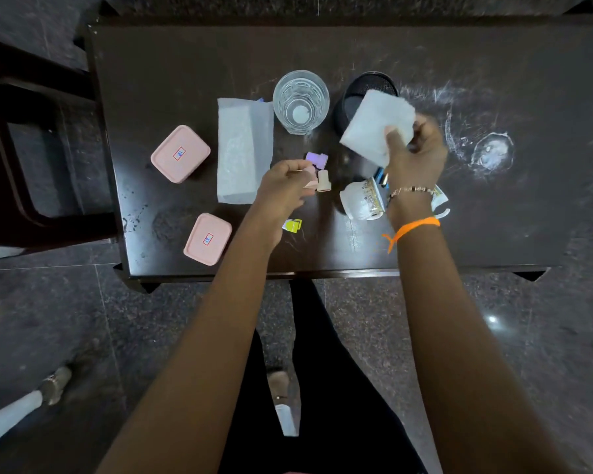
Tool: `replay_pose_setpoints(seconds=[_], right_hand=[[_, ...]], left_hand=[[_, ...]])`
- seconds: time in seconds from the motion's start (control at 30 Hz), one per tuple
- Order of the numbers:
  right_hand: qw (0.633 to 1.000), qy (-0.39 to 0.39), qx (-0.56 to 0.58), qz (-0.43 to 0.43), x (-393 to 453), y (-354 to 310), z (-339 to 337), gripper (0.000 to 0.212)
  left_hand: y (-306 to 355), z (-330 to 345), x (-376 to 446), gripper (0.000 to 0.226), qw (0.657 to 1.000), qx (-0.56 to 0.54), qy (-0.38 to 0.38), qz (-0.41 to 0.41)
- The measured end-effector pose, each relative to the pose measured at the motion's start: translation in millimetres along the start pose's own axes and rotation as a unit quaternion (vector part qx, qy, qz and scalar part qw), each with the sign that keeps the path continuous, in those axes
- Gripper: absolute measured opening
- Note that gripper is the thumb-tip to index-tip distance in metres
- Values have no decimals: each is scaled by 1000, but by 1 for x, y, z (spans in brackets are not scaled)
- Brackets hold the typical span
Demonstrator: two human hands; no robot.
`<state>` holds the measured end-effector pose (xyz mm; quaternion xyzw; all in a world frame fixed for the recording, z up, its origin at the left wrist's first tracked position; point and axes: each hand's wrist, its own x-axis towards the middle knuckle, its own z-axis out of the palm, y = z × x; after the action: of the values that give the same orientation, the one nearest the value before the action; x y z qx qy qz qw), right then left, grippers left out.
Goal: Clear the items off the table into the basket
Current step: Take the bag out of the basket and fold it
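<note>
From the head camera I look straight down on a dark desk (185, 63), scuffed with white marks toward its right edge. My right hand (416, 155) grasps a folded white cloth (377, 126), thick and square with a soft, slightly fuzzy surface; the thumb presses on its near corner and the fingers wrap behind its right side. The cloth is held tilted, and its far corner overlaps the rim of the black mesh basket (363, 88), which stands near the middle of the desk toward the far edge. Whether the cloth touches the basket I cannot tell.

My left hand (283, 188) is clenched around a small pale pink piece (310, 177), pinched at the fingertips. Just beside that grip lie a beige cap-like piece (323, 181) and a purple one (316, 160), and a yellow one (293, 225) lies closer to the near edge, partly under my left forearm.

Left of the basket stands a clear glass (301, 101), and beside it lies a long white plastic packet (242, 150). Two pink lidded boxes (180, 153) sit toward the left edge, one nearer the near-left corner. A white cup (360, 200) with gold pattern lies on its side under my right wrist, which wears a bead bracelet and an orange thread (413, 228)
</note>
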<state>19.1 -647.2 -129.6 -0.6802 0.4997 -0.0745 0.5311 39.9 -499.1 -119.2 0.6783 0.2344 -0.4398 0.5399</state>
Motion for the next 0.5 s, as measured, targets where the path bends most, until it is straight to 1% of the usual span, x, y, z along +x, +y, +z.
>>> replay_pose_setpoints(seconds=[0.07,0.13,0.23,0.27,0.33,0.4,0.5], right_hand=[[996,20,-78,-43,18,-8,1,22],[984,18,-153,-84,32,-17,3,28],[952,-26,-277,-125,44,-26,10,31],[939,-46,-317,-124,47,-27,15,32],[925,-65,-364,-94,53,-27,25,34],[917,-61,-387,-71,57,-28,33,35],[911,-65,-403,-55,61,-27,40,34]], left_hand=[[-1,-2,0,13,1000,7,-6,4],[-3,-4,0,17,1000,13,-8,10],[-6,-6,2,14,1000,21,-6,9],[-6,-7,2,14,1000,22,-4,6],[-7,-7,3,14,1000,22,-2,4],[-7,-7,3,14,1000,17,0,5],[-10,-7,5,7,1000,27,8,2]])
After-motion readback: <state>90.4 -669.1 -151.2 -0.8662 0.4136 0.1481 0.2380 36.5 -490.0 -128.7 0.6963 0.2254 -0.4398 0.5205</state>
